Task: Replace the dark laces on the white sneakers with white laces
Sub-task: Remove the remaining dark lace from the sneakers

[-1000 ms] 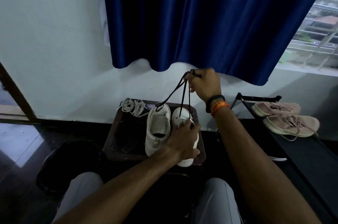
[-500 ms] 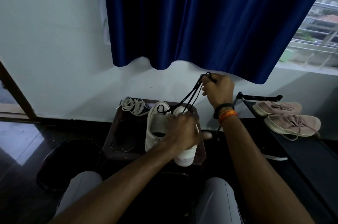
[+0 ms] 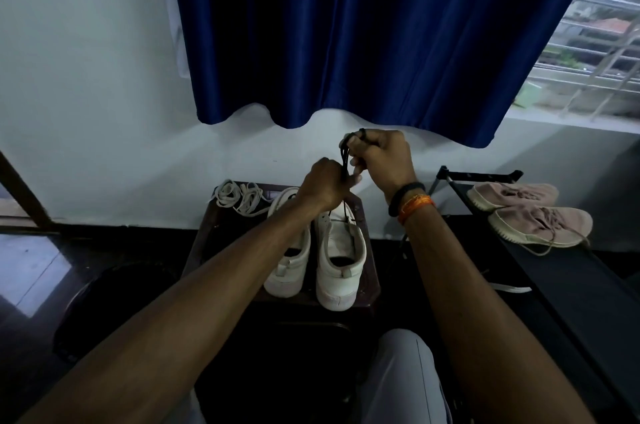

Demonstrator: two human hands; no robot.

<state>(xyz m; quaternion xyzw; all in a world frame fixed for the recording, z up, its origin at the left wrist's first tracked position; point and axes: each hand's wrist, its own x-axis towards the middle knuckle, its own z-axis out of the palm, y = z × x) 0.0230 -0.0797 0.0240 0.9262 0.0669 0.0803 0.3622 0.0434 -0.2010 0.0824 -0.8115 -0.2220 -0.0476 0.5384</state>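
Dangling just above centre frame, the dark lace point(image 3: 346, 160) is bunched between both hands, its lower run dropping to the right white sneaker point(image 3: 341, 250), where it seems threaded at the front eyelets, though the left forearm hides much of that. The right hand point(image 3: 381, 160) has its fingers curled round the gathered loops at the top; the left hand point(image 3: 325, 184) pinches the strands just below. Thin, limp and light, the lace should slide freely yet tangle readily, so I judge the best hold is near the eyelets, drawing one strand at a time rather than the whole bunch. The left white sneaker point(image 3: 291, 250) sits touching its mate, heels toward the lower frame, both soft-sided and likely to shift under any pull, so one hand steadying the shoe looks wise. Both rest on a small dark bench point(image 3: 204, 243). The white laces point(image 3: 239, 198) lie coiled at its far left corner, near the wall. Pink shoes point(image 3: 530, 212) sit on a black rack at right.
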